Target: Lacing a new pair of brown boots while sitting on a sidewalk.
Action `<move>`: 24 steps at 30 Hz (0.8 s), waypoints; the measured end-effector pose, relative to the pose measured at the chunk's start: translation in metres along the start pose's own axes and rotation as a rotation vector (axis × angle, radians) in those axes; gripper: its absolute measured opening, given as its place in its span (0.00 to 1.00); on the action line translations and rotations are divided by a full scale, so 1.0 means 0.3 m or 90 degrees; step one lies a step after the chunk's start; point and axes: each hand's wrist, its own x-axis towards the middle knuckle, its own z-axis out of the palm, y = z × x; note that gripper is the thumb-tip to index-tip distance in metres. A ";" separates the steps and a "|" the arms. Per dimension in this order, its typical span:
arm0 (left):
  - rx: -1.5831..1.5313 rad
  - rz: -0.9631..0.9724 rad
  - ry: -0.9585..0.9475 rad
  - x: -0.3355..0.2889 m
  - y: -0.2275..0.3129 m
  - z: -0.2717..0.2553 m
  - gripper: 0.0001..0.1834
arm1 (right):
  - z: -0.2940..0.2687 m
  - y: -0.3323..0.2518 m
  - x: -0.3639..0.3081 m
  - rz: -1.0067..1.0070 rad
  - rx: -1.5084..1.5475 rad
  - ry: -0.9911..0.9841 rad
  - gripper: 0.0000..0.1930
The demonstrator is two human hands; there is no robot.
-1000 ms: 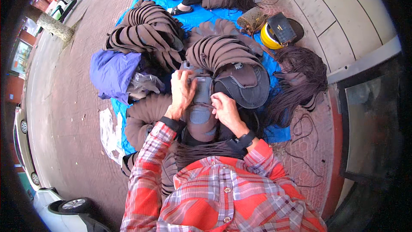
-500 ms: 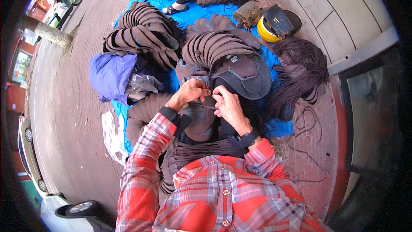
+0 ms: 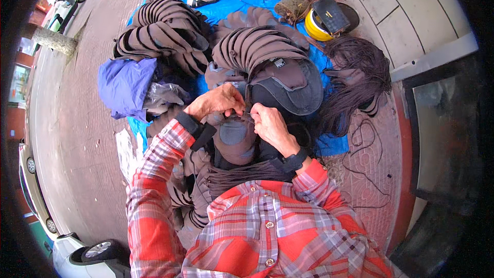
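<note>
My left hand (image 3: 220, 100) and my right hand (image 3: 272, 124) are close together in front of my chest, fingertips pinched. Between them runs a thin dark lace, mostly hidden by the fingers. Just below the hands a brown shoe upper (image 3: 234, 139) with a grey patch lies over my lap. Beyond my right hand, a curved stack of brown shoe uppers (image 3: 257, 49) ends in a black-lined one (image 3: 303, 90). A bundle of dark laces (image 3: 247, 177) lies across my lap.
More stacked uppers (image 3: 159, 33) lie on a blue tarp (image 3: 334, 145). Near them are a purple bag (image 3: 126, 86), a heap of dark laces (image 3: 355, 85) and a yellow bucket (image 3: 315, 27) with a black box (image 3: 331, 14) on top. Another person's sandalled foot (image 3: 203, 1) is at the far side.
My left hand has shifted slightly left and up, its wrist now more arched. Both hands stay pinched close together. The upper beneath them shows more of its grey patch; the whole view has shifted slightly.
</note>
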 end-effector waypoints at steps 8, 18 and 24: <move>0.032 0.042 -0.063 0.089 -0.076 -0.021 0.13 | 0.012 -0.078 0.018 -0.076 -0.205 0.010 0.05; 0.291 1.520 -0.506 0.325 0.156 0.231 0.09 | 0.061 -0.043 -0.037 0.003 -0.104 0.008 0.06; 0.665 1.730 -0.007 0.229 -0.132 0.102 0.09 | 0.079 -0.069 -0.016 -0.047 -0.094 -0.043 0.04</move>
